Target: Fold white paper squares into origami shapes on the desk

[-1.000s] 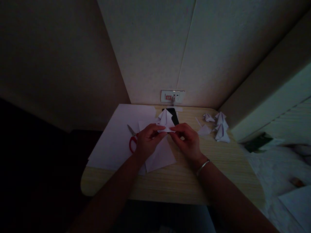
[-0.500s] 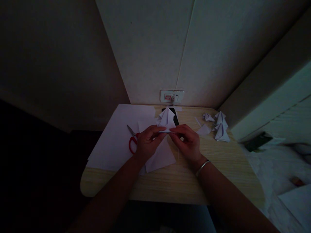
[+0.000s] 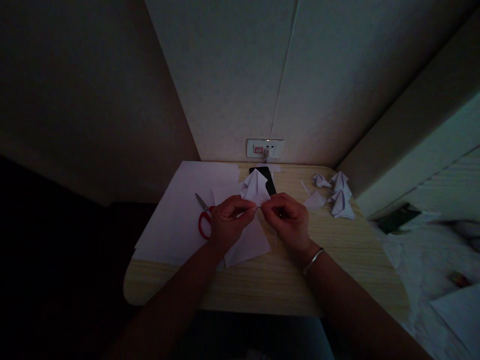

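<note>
A folded white paper piece (image 3: 256, 186) with a pointed top is held up between both hands over the table. My left hand (image 3: 231, 220) pinches its lower left edge between thumb and fingers. At the lower right edge, my right hand (image 3: 285, 217) pinches it the same way, the fingertips of the two hands almost meeting. Red-handled scissors (image 3: 204, 224) lie left of my left hand, partly covered by it. Under the hands is a loose white sheet (image 3: 249, 242). Behind the folded paper a black phone (image 3: 269, 181) is partly hidden.
Large white sheets (image 3: 176, 215) cover the left part of the wooden table (image 3: 262, 295). Folded paper pieces (image 3: 341, 195) stand at the back right, near a small folded piece (image 3: 321, 181) and a paper scrap (image 3: 315, 200). A wall socket (image 3: 265, 148) sits behind the table.
The folded paper has tilted and shifted slightly, and its lower edge is now more covered by my fingers. Both hands keep their pinch, with the fingertips a little closer together.
</note>
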The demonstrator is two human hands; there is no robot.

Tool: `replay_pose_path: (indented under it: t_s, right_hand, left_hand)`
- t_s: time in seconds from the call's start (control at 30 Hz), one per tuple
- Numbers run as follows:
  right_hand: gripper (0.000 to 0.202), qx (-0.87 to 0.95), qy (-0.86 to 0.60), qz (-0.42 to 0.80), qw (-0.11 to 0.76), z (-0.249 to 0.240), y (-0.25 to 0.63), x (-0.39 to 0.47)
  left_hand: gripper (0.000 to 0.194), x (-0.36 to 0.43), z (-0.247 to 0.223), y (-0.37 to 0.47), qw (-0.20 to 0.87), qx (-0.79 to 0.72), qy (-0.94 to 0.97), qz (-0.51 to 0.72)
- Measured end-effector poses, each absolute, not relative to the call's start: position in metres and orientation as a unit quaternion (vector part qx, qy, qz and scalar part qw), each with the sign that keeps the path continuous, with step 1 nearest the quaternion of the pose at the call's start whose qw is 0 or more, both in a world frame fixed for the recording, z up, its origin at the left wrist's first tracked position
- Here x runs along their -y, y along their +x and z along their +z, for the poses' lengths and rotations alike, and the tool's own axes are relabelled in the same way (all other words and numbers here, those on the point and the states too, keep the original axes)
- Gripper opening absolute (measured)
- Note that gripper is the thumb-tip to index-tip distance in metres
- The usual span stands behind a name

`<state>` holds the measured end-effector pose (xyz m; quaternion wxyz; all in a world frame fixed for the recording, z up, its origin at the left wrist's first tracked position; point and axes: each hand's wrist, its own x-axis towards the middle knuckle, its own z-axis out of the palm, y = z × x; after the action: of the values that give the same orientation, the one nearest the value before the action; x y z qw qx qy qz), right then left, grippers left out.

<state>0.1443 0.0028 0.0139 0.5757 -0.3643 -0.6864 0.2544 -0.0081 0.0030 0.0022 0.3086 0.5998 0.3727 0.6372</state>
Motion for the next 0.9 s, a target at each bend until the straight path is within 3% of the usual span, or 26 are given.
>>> replay_pose_path:
  t_s: [0.23, 0.5, 0.73, 0.83, 0.9]
  right_hand:
    - [0.006, 0.593, -0.373, 0.385, 0.6, 0.007, 0.135, -0.004]
    - [0.02, 0.501, -0.405, 0.436, 0.629, 0.008, 0.121, -0.01]
    - [0.029, 0.506, -0.402, 0.474, 0.598, 0.007, 0.122, -0.016]
    - [0.037, 0.515, -0.431, 0.495, 0.55, 0.004, 0.13, -0.027]
    - [0.044, 0.519, -0.522, 0.436, 0.518, 0.003, 0.136, -0.037]
  left_hand:
    - [0.01, -0.004, 0.005, -0.004, 0.396, -0.376, 0.543, 0.638]
    - [0.015, -0.01, 0.001, -0.001, 0.453, -0.408, 0.461, 0.644]
    - [0.028, -0.014, -0.005, -0.005, 0.537, -0.382, 0.39, 0.643]
    - [0.028, -0.02, -0.008, -0.01, 0.5, -0.405, 0.381, 0.663]
    - [0.025, -0.024, -0.009, -0.013, 0.446, -0.431, 0.373, 0.69]
